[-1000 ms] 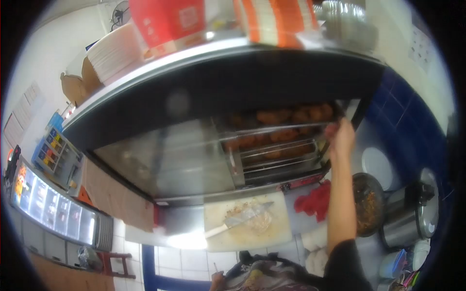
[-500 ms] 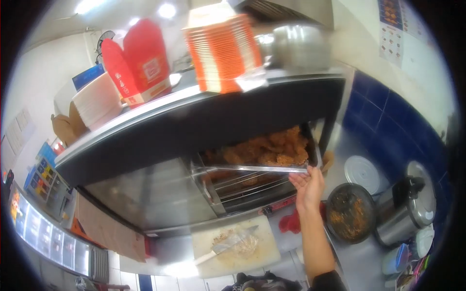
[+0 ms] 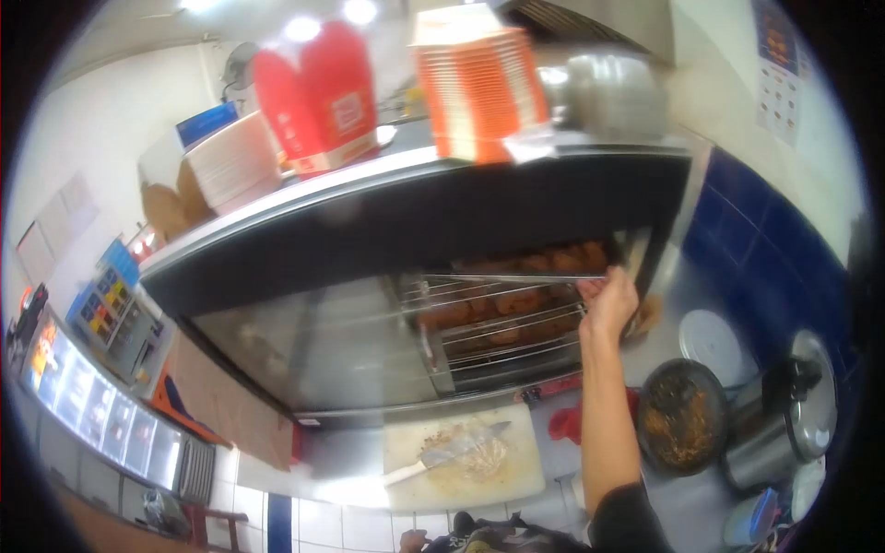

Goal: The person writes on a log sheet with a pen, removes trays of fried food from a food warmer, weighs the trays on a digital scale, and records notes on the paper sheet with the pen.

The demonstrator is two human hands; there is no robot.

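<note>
My right hand grips the front right corner of a metal tray on the upper level of a display cabinet. Brown fried pieces lie on that tray, and more sit on wire racks below. The cabinet's right side is open, with a glass panel on its left. At the bottom edge, near my dark patterned clothing, part of my left hand shows; its fingers are too small and blurred to read. A knife lies on a white cutting board below the cabinet.
Orange-striped cartons, a red box and white containers stand on the cabinet top. To the right are a dark pan with brown crumbs, a round lid and a steel pot. A red cloth lies below the cabinet.
The tray first came outward and its front tilted down, showing more fried pieces; since then it has moved back inward with my right hand on it. The camera view has shifted.
</note>
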